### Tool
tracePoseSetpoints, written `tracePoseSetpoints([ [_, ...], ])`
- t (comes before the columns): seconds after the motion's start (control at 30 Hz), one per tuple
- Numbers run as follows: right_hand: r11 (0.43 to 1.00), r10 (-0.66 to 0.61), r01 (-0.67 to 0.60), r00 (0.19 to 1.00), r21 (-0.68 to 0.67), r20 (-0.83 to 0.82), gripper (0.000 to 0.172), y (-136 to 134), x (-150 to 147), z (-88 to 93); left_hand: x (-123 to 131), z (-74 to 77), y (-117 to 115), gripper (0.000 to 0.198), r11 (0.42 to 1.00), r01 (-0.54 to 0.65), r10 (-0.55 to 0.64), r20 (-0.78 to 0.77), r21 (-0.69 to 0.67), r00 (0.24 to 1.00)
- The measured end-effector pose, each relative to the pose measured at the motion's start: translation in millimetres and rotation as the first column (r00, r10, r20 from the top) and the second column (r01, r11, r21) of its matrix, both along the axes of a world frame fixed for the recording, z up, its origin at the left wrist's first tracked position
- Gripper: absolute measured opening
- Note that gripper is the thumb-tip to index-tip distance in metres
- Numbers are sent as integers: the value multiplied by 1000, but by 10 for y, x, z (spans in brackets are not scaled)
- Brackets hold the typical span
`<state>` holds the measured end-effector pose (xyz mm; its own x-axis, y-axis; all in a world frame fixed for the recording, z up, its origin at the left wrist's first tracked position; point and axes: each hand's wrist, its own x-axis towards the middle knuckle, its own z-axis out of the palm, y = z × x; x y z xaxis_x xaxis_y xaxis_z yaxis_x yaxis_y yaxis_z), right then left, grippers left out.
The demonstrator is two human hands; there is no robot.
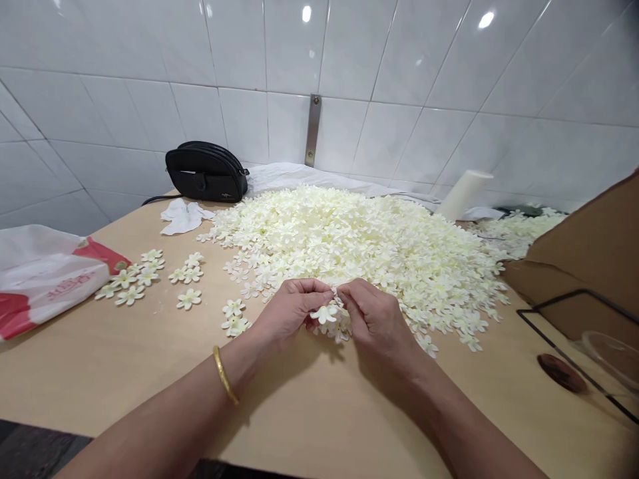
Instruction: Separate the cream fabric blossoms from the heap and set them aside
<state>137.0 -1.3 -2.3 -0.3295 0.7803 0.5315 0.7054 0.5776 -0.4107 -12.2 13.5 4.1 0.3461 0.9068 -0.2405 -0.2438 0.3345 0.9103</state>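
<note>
My left hand, with a gold bangle on its wrist, pinches a small white artificial flower between thumb and fingers. Close beside it, my right hand is closed, thumb against bent fingers; whatever it grips is hidden or too small to name. Both hands meet at the front edge of a big heap of pale cream artificial flowers. More blossoms lie right under and behind the fingertips.
Loose flowers lie in small groups left of the heap. A red-and-white plastic bag, a black pouch and a crumpled white tissue are on the left. To the right are a white cone, cardboard and a black wire frame.
</note>
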Motion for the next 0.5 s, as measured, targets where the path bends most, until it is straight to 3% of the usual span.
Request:
tracePoseSetpoints([
  [0.27, 999, 6, -6, 1000, -40, -1, 17, -13, -24, 9, -5, -44, 7, 26, 999, 29, -29, -11, 15, 1000],
  [0.5, 988, -36, 15, 990, -151, -137, 21, -25, -16, 74, 2, -30, -3, 26, 999, 35, -35, 0, -7, 999],
])
